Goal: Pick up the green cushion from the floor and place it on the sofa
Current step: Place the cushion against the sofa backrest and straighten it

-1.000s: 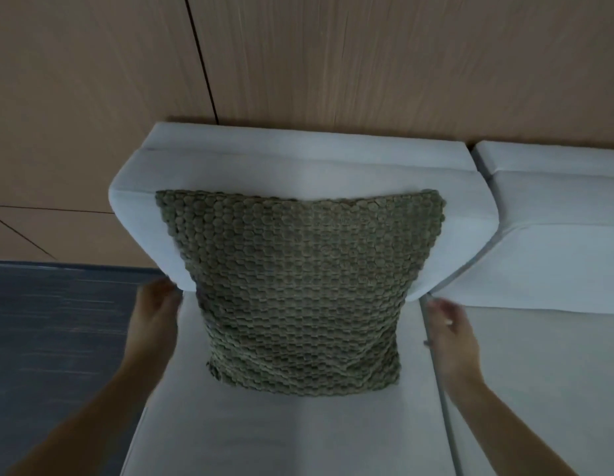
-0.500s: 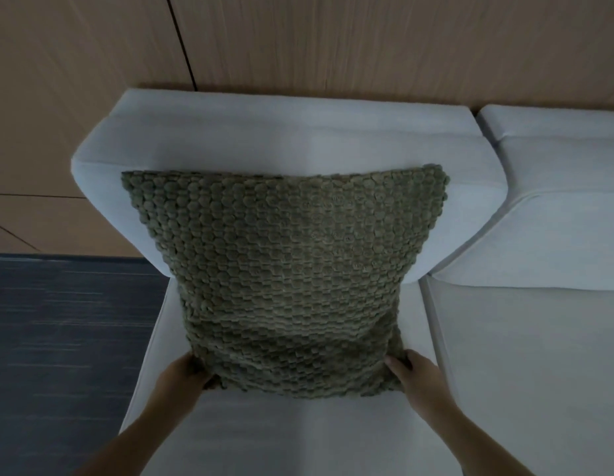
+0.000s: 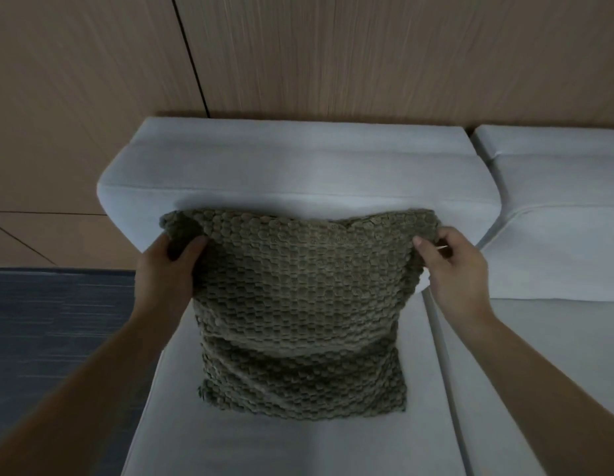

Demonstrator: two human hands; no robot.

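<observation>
The green cushion, knobbly and olive-coloured, stands on the seat of the light grey sofa and leans against its back cushion. My left hand grips the cushion's upper left corner, thumb on the front. My right hand pinches the upper right corner between thumb and fingers. The cushion's lower edge rests on the seat and its lower part is creased.
A wooden panelled wall rises behind the sofa. A second sofa section adjoins on the right, with a seam between the seats. Dark blue carpet covers the floor to the left of the sofa.
Both hands moved from the cushion's lower corners up to its upper corners and took hold of them. The cushion now sits lower against the backrest, with its lower part creased.
</observation>
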